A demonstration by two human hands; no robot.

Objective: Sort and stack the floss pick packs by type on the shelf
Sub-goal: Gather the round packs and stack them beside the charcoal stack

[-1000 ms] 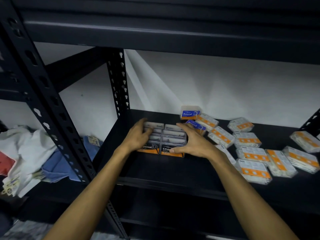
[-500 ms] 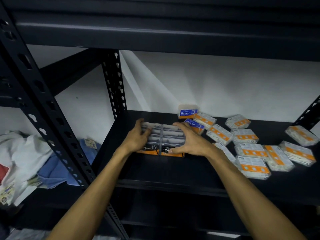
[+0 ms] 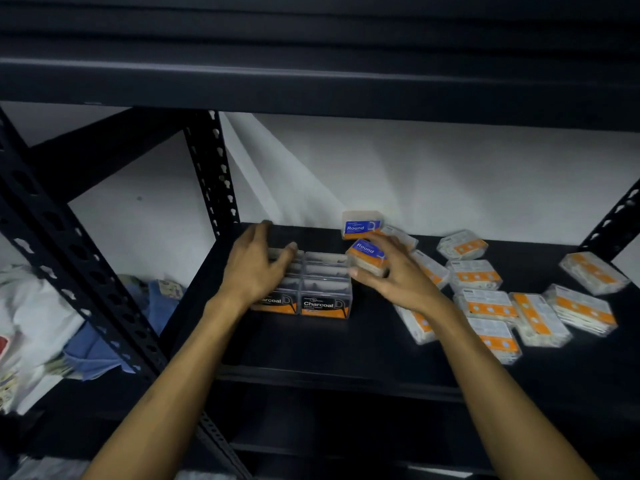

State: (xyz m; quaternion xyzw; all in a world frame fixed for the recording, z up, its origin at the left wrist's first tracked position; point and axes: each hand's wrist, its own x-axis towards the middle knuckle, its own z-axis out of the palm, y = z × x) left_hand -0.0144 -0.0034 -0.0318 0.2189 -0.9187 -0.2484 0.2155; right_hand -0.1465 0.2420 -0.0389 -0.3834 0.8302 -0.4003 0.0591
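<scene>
Charcoal packs [image 3: 300,289] under relaxed left hand [image 3: 254,271]; right hand [image 3: 398,277] grip pinches Round pack [image 3: 367,258], orange packs [image 3: 485,303] crowding beside.

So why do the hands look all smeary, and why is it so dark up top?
Head view: the left hand and right hand are motion-blurred, and the cloth pile at the left edge smears too; the Charcoal packs read sharply. The upper shelf is in deep shadow, while the white wall behind is brightly lit. The wide lens bends the rack posts.

Left hand [image 3: 252,271] rests on Charcoal packs [image 3: 323,289]; right hand [image 3: 398,275] grips a Round pack [image 3: 367,256].
</scene>
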